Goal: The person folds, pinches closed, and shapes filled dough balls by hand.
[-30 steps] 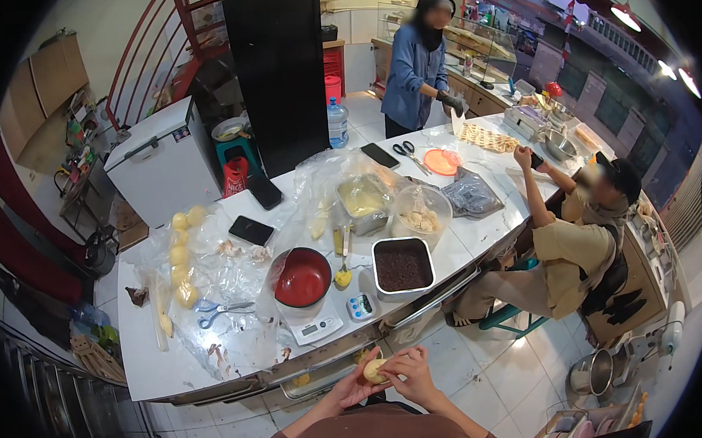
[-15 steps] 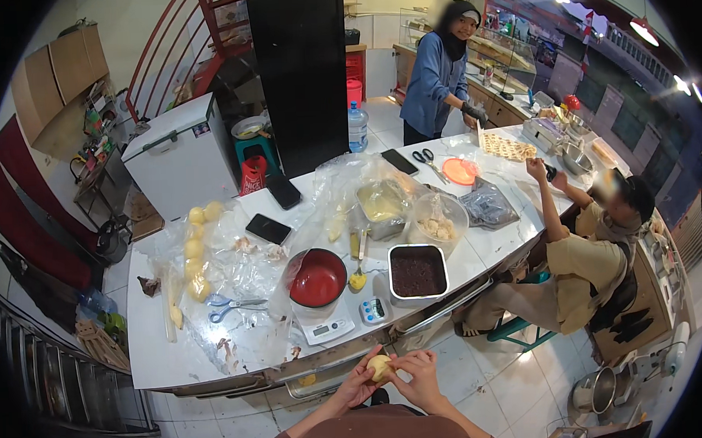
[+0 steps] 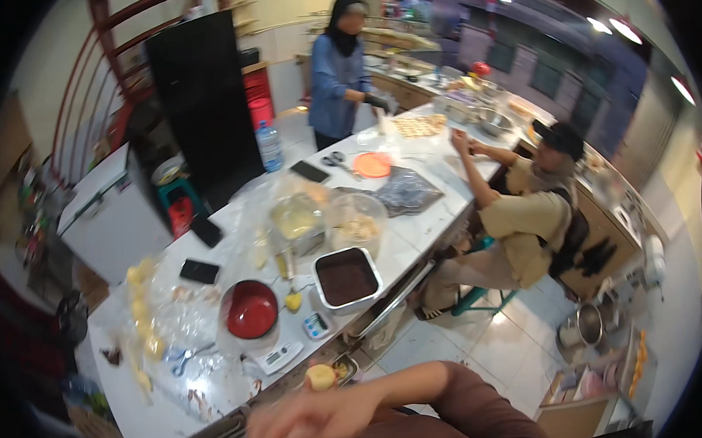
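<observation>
My right hand [image 3: 313, 420] reaches across in front of me from the right, its fingers smeared by motion. Just beyond it shows a pale yellow dough ball [image 3: 321, 377], partly covered by the hand. My left hand cannot be made out behind the right hand and forearm, so what supports the ball is hidden. Closest on the table are a white kitchen scale [image 3: 279, 357], a red-lined black bowl [image 3: 251, 310], and a small blue-and-white timer [image 3: 316, 325]. A square metal pan [image 3: 347, 277] of dark brown filling stands right of them.
A row of yellow dough balls [image 3: 141, 299] lies under plastic at the table's left. Blue scissors [image 3: 191, 357] lie nearby. Across the table are a tub of crumbly mix [image 3: 356, 219] and an orange lid [image 3: 373, 165]. One co-worker [image 3: 526, 203] sits at right; another [image 3: 339, 82] stands beyond.
My view has swung right and tilted. My right hand has left the dough ball's side and crossed leftward in front of it; my left hand is no longer distinct. The standing co-worker has turned the head.
</observation>
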Demonstrator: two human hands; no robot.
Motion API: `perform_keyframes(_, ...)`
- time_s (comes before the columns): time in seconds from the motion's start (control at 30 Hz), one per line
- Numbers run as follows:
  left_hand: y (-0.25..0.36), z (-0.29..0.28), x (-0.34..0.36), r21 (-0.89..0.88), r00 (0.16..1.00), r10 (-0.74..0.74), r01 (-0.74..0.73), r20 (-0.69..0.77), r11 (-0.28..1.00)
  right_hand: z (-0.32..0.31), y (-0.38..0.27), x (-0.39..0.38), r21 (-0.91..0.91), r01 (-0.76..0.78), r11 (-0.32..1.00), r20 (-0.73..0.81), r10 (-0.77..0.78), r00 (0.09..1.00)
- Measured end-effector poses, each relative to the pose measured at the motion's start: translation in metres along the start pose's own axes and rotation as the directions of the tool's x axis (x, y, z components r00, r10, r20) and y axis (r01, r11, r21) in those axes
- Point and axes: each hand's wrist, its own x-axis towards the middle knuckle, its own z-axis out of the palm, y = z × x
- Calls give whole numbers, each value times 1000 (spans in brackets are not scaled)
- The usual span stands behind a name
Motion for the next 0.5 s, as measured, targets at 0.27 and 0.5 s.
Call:
perform_keyframes(0.27, -3, -4, -2, -559, 940, -248, 78, -235, 826, 31, 14, 35, 204, 120, 972, 226, -166, 960)
perform_keyframes(0.5, 4, -20, -6, -568, 949, -210, 40, -237, 822, 36, 18, 37, 201, 114, 973, 235, -161, 959)
